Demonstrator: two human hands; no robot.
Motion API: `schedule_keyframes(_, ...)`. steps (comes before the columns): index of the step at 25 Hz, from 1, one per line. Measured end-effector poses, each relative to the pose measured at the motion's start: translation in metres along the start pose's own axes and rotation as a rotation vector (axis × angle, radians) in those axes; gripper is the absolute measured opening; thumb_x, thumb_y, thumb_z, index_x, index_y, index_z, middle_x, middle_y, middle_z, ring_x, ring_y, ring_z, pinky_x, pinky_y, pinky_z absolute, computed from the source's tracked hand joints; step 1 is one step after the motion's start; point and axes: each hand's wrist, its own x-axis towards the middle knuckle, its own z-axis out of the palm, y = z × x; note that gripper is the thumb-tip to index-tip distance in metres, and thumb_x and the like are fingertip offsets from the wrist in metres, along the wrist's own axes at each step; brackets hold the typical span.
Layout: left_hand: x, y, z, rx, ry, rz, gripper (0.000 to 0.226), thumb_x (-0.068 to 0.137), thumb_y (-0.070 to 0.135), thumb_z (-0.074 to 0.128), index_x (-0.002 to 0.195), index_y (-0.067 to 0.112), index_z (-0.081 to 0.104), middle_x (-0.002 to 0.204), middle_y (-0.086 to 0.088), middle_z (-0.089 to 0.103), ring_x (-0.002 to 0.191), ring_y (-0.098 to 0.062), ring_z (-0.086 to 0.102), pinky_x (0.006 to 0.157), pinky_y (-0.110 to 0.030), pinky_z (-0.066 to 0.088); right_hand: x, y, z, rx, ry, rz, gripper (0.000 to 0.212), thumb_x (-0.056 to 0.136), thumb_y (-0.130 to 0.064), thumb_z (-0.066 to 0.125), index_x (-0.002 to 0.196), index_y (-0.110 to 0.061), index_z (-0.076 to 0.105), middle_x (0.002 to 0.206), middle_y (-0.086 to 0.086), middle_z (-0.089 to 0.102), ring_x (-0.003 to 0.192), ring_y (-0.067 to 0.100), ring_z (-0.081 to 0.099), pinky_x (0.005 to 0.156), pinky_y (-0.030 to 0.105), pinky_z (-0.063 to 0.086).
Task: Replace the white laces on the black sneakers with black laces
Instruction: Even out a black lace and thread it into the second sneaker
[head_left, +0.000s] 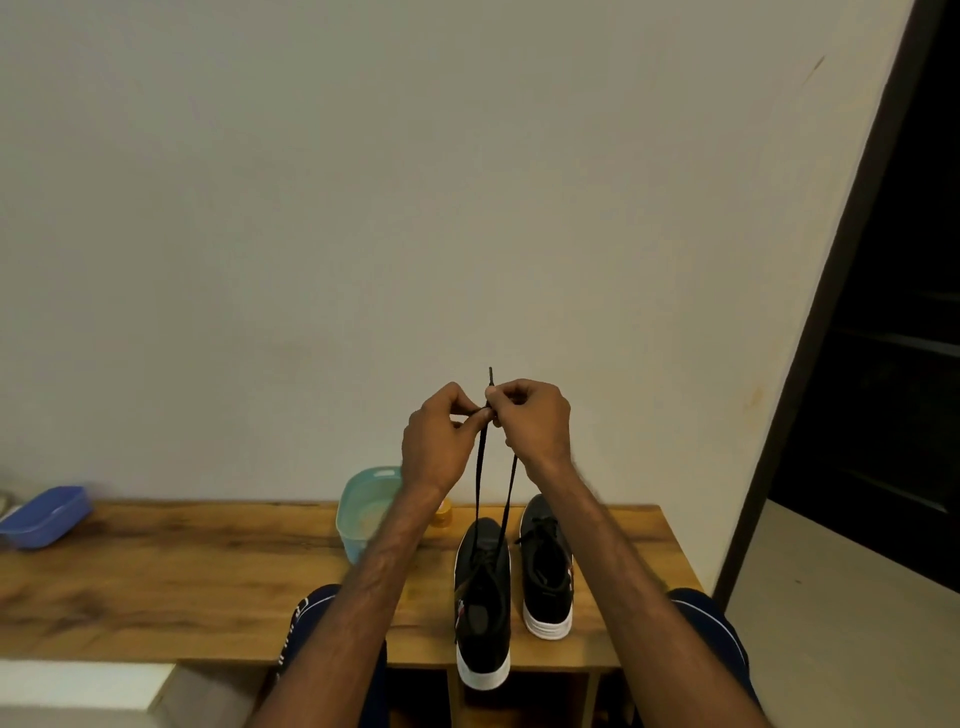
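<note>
Two black sneakers with white soles stand on the wooden table (208, 561). The near sneaker (483, 613) overhangs the front edge, and the far sneaker (545, 566) sits to its right with black laces in it. A black lace (480, 467) rises in two strands from the near sneaker up to my raised hands. My left hand (441, 441) and my right hand (530, 421) pinch the lace ends together, one tip poking up above the fingers.
A teal plastic tub (363, 504) stands behind my left forearm, with a small yellow object (441, 514) beside it. A blue lidded container (44, 514) lies at the table's far left. A plain wall is behind; a dark doorway (893, 364) is at right.
</note>
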Motion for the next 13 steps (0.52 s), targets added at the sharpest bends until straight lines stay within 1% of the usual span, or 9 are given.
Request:
schedule_keyframes(1, -0.003, 0.000, 0.001, -0.009, -0.026, -0.010, 0.021, 0.089, 0.034, 0.071, 0.078, 0.026, 0.055, 0.084, 0.011, 0.071, 0.071, -0.006, 0.070, 0.074, -0.041, 0.058, -0.002, 0.001, 0.000, 0.003, 0.011, -0.006, 0.004, 0.090, -0.019, 0.070, 0.092, -0.017, 0.072, 0.069, -0.001, 0.071, 0.063, 0.009, 0.069, 0.063, 0.027, 0.056)
schedule_keyframes(3, -0.009, 0.004, 0.000, -0.004, -0.063, -0.020, 0.021, 0.091, 0.031, 0.069, 0.079, 0.025, 0.053, 0.078, 0.012, 0.071, 0.065, -0.005, 0.070, 0.073, -0.042, 0.059, -0.007, 0.002, -0.002, -0.015, 0.005, -0.028, 0.009, 0.091, -0.015, 0.070, 0.100, -0.015, 0.070, 0.074, 0.000, 0.072, 0.063, 0.007, 0.069, 0.062, 0.020, 0.054)
schedule_keyframes(4, -0.010, 0.007, -0.003, 0.046, -0.059, -0.003, 0.021, 0.091, 0.032, 0.068, 0.080, 0.025, 0.053, 0.075, 0.014, 0.069, 0.066, -0.006, 0.070, 0.072, -0.040, 0.058, -0.009, 0.003, -0.004, -0.049, -0.027, -0.046, 0.010, 0.093, -0.014, 0.067, 0.101, -0.013, 0.072, 0.079, 0.001, 0.073, 0.066, 0.006, 0.069, 0.063, 0.018, 0.054)
schedule_keyframes(5, -0.011, 0.008, -0.005, 0.114, -0.043, 0.023, 0.021, 0.091, 0.034, 0.067, 0.081, 0.025, 0.052, 0.074, 0.015, 0.068, 0.069, -0.007, 0.069, 0.070, -0.038, 0.057, -0.011, 0.003, -0.007, -0.089, -0.077, -0.065, 0.013, 0.095, -0.014, 0.065, 0.103, -0.011, 0.074, 0.086, 0.002, 0.075, 0.071, 0.006, 0.068, 0.067, 0.020, 0.054)
schedule_keyframes(7, -0.013, 0.008, -0.010, 0.232, -0.001, 0.065, 0.020, 0.092, 0.037, 0.065, 0.084, 0.025, 0.052, 0.077, 0.013, 0.068, 0.073, -0.011, 0.066, 0.068, -0.038, 0.056, -0.013, 0.003, -0.011, -0.164, -0.210, -0.087, 0.017, 0.097, -0.014, 0.062, 0.107, -0.008, 0.075, 0.097, 0.004, 0.076, 0.084, 0.009, 0.067, 0.077, 0.028, 0.056)
schedule_keyframes(9, -0.015, 0.007, -0.014, 0.307, 0.030, 0.090, 0.017, 0.094, 0.036, 0.064, 0.087, 0.024, 0.052, 0.082, 0.010, 0.067, 0.073, -0.014, 0.063, 0.066, -0.039, 0.055, -0.015, -0.001, -0.014, -0.255, -0.304, -0.114, 0.018, 0.095, -0.015, 0.067, 0.109, -0.007, 0.074, 0.100, 0.007, 0.075, 0.090, 0.013, 0.067, 0.082, 0.030, 0.055)
schedule_keyframes(11, -0.017, 0.007, -0.015, 0.335, 0.033, 0.093, 0.016, 0.093, 0.035, 0.064, 0.088, 0.024, 0.054, 0.088, 0.011, 0.065, 0.073, -0.013, 0.061, 0.065, -0.036, 0.053, -0.016, -0.004, -0.014, -0.341, -0.298, -0.137, 0.017, 0.092, -0.019, 0.071, 0.103, -0.007, 0.075, 0.097, 0.006, 0.075, 0.089, 0.015, 0.067, 0.082, 0.029, 0.054)
schedule_keyframes(13, -0.019, 0.008, -0.016, 0.263, 0.005, 0.047, 0.017, 0.092, 0.035, 0.066, 0.087, 0.024, 0.055, 0.091, 0.012, 0.065, 0.076, -0.011, 0.063, 0.066, -0.034, 0.051, -0.019, -0.005, -0.017, -0.356, -0.274, -0.137, 0.015, 0.091, -0.022, 0.072, 0.098, -0.009, 0.075, 0.093, 0.004, 0.075, 0.087, 0.014, 0.067, 0.082, 0.030, 0.054)
